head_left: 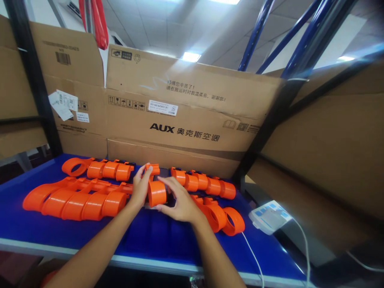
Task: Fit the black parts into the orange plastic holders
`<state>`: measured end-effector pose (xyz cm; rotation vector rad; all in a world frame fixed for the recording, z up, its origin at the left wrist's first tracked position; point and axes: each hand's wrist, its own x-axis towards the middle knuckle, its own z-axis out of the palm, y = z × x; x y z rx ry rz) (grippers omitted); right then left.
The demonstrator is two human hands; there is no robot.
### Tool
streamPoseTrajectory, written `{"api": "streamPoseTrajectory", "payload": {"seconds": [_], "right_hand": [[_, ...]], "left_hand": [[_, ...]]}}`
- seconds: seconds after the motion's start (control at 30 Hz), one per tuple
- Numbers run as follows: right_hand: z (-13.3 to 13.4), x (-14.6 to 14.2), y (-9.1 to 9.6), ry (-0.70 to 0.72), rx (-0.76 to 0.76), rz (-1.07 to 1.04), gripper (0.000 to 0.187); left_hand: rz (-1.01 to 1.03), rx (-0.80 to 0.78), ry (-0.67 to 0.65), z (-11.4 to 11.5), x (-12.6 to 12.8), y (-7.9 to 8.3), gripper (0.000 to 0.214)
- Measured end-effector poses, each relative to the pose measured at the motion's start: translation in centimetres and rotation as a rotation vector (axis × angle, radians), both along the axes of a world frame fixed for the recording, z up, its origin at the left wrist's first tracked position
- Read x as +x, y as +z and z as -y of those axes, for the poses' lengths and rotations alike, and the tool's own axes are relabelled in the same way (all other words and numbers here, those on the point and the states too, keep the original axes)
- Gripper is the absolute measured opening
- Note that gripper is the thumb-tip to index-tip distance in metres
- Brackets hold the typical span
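Observation:
In the middle of the table I hold an orange plastic ring-shaped holder with a small clip-like top. My left hand pinches its upper left part, thumb near the clip. My right hand curves round the ring from the right, fingers at its top and thumb at its lower edge. Directly behind the piece lies a dark flat object, mostly hidden by it and my hands.
Rows of similar orange rings lie left, with more rings right, on the blue tabletop. A white power strip with a cable sits at the right edge. A cardboard panel stands behind, between dark metal posts.

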<state>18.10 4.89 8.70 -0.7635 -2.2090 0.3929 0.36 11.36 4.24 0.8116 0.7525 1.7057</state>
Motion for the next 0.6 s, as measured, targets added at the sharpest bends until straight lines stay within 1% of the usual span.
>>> {"api": "streamPoseTrajectory", "payload": {"seconds": [0.1, 0.13, 0.2, 0.27, 0.3, 0.37, 0.4, 0.43, 0.5, 0.57, 0.6], "right_hand": [[0.1, -0.1, 0.1, -0.04, 0.046, 0.063, 0.073], [0.0, -0.1, 0.1, -0.034, 0.06, 0.054, 0.073], [-0.5, -0.1, 0.3, -0.017, 0.093, 0.006, 0.074], [-1.1, -0.3, 0.9, -0.037, 0.118, -0.049, 0.073], [-1.5, -0.5, 1.4, -0.061, 0.123, -0.065, 0.071], [-2.5, -1.2, 2.6, -0.108, 0.125, -0.06, 0.066], [-3.1, -1.8, 3.2, -0.123, 0.131, -0.039, 0.065], [-3.8, -2.4, 3.7, -0.135, 0.143, -0.006, 0.065], [-5.5, -4.0, 4.3, -0.142, 0.158, 0.101, 0.067], [-7.2, -5.8, 4.5, -0.18, 0.15, 0.232, 0.072], [-8.0, -6.7, 4.3, -0.198, 0.144, 0.297, 0.073]], "left_hand": [[-0.126, 0.04, 0.087, 0.6, 0.0, 0.7, 0.05], [-0.192, 0.048, 0.082, 0.8, -0.4, 1.3, 0.05], [-0.359, 0.07, 0.041, 1.2, -1.9, 3.1, 0.055], [-0.601, 0.124, -0.021, 1.2, -4.8, 5.4, 0.063], [-0.754, 0.186, -0.02, 1.0, -6.7, 6.5, 0.063], [-1.153, 0.333, 0.013, 0.0, -11.0, 8.4, 0.06], [-1.355, 0.38, 0.046, -0.7, -13.0, 8.9, 0.063], [-1.546, 0.404, 0.035, -1.4, -14.8, 9.1, 0.069], [-1.838, 0.393, -0.069, -3.0, -17.4, 8.5, 0.082], [-1.996, 0.356, -0.176, -4.3, -18.4, 7.0, 0.091], [-2.036, 0.338, -0.198, -4.8, -18.3, 6.2, 0.092]]}}
